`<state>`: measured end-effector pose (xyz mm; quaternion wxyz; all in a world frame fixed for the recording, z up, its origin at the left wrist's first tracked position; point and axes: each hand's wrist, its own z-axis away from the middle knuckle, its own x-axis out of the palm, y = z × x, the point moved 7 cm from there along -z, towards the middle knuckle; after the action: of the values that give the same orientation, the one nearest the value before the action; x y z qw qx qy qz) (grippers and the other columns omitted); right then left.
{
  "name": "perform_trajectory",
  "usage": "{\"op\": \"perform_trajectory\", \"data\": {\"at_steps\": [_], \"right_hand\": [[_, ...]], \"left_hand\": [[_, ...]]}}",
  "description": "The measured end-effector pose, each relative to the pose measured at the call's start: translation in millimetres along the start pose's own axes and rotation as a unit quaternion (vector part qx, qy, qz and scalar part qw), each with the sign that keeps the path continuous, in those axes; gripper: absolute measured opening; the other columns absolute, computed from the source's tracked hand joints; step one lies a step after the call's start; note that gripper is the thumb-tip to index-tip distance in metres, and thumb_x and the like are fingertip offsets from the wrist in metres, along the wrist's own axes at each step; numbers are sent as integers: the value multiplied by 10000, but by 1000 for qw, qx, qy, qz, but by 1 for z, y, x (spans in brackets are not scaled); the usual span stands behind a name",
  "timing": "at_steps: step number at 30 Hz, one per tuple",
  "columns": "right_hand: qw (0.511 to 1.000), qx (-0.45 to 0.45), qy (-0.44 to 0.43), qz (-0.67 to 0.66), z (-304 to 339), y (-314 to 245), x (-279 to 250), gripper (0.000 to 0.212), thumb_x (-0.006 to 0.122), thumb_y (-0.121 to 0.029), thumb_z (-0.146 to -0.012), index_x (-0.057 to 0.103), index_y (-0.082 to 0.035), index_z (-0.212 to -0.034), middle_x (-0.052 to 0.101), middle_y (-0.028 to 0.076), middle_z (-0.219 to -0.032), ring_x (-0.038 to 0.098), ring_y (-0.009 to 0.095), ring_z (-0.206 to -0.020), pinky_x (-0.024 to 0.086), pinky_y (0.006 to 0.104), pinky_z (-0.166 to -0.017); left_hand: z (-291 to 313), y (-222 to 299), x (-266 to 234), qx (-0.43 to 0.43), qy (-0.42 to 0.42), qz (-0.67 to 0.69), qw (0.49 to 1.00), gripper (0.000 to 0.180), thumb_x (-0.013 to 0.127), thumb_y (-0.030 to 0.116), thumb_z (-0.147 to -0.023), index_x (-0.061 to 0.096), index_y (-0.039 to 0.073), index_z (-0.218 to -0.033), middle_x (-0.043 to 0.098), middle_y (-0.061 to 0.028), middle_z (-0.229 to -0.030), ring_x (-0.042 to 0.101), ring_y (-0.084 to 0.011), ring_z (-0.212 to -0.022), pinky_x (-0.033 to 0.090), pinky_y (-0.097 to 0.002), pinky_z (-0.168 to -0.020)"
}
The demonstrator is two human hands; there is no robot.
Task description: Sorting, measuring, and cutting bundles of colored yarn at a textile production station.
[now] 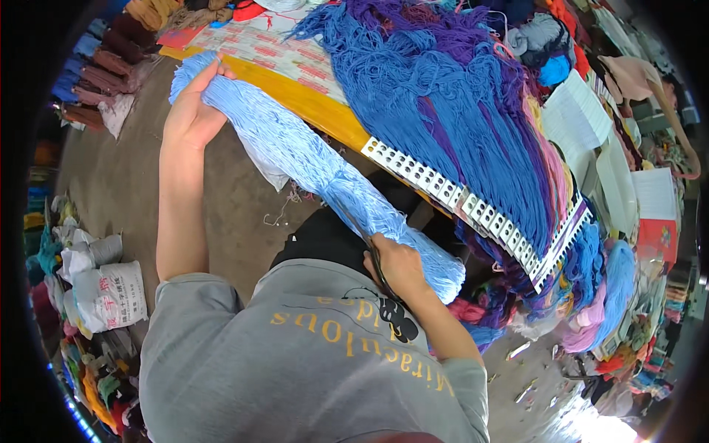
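A long hank of light blue thread (284,144) stretches slantwise in front of my body, from the upper left down to the lower right. My left hand (193,111) grips its far left end, the thumb laid over the strands. Closed around the dark handles of a pair of scissors (378,267) is my right hand (401,267), lying against the lower part of the hank. The blades point up and left along the strands, toward a narrowed, gathered place near the hank's middle. How far apart the blades are, I cannot tell.
A yellow-edged table (295,87) carries a heap of blue and purple thread (436,96). White strips with holes (413,173) line its front edge. Thread bundles hang at the right, by papers (576,111). White sacks (111,295) and more thread stand on the left floor.
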<state>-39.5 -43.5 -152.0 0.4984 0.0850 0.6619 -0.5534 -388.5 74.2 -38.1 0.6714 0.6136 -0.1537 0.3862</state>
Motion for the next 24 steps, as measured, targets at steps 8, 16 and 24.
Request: {"op": "perform_trajectory", "data": {"at_steps": [8, 16, 24], "right_hand": [[1000, -23, 9, 4, -10, -14, -5, 201, 613, -215, -768, 531, -47, -841, 580, 169, -659, 599, 354, -636, 475, 442, -577], [984, 53, 48, -163, 12, 17, -14, 217, 623, -179, -775, 552, -44, -929, 608, 168, -764, 602, 361, -694, 474, 418, -614], [893, 161, -16, -420, 22, 33, -8, 164, 549, -144, -843, 512, -37, -961, 493, 23, -609, 491, 101, -535, 405, 259, -517]], "left_hand": [[4, 1, 10, 12, 0, 2, 1000, 231, 588, 55, -865, 545, 1, -1086, 540, -50, -824, 537, -195, -805, 451, -346, -761], [-21, 3, -35, 15, 44, 1, 999, 81, 617, 71, -849, 548, 43, -881, 537, -42, -773, 538, -183, -784, 439, -337, -763], [-21, -21, -24, -14, 44, 21, 999, 83, 620, 80, -848, 540, 59, -839, 536, -37, -761, 536, -174, -767, 434, -329, -768]]}}
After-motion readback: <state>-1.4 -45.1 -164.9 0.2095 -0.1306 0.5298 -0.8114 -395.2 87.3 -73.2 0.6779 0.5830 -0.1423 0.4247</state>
